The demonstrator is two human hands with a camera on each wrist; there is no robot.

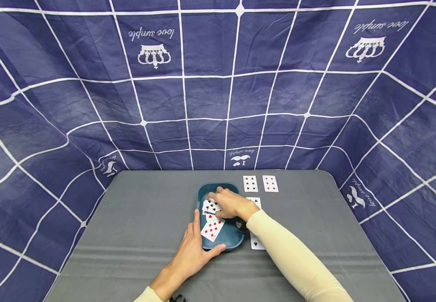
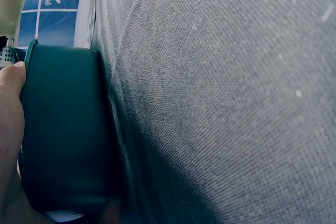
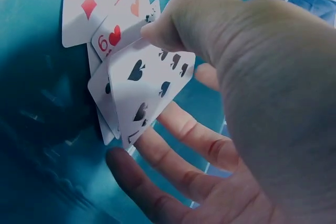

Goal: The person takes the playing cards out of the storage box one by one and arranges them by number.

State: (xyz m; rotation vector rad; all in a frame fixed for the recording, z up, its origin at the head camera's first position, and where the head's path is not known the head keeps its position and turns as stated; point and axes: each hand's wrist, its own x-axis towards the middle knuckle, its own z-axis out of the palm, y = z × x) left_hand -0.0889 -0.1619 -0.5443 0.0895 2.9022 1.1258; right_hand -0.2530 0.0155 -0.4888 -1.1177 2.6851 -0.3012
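Observation:
A dark teal tray [image 1: 225, 240] stands on the grey table with several overlapping playing cards inside it. My left hand [image 1: 191, 245] holds its near left corner, fingers along the left side and thumb at the near rim; the left wrist view shows the thumb [image 2: 13, 80] by the tray wall [image 2: 65, 124]. Reaching into the tray, my right hand [image 1: 231, 203] pinches a spade card [image 3: 149, 80], thumb on its face and fingers at its underside. Under it lie a six of hearts [image 3: 118, 32] and other cards, partly hidden. A diamond card [image 1: 213, 228] lies nearer me.
Right of the tray lie a black-suited card [image 1: 250, 183] and a diamond card [image 1: 270, 183] at the back. Two more cards, a club card [image 1: 255, 201] and a spade card [image 1: 256, 243], are partly covered by my right arm. Blue grid-patterned cloth [image 1: 210, 96] surrounds the table.

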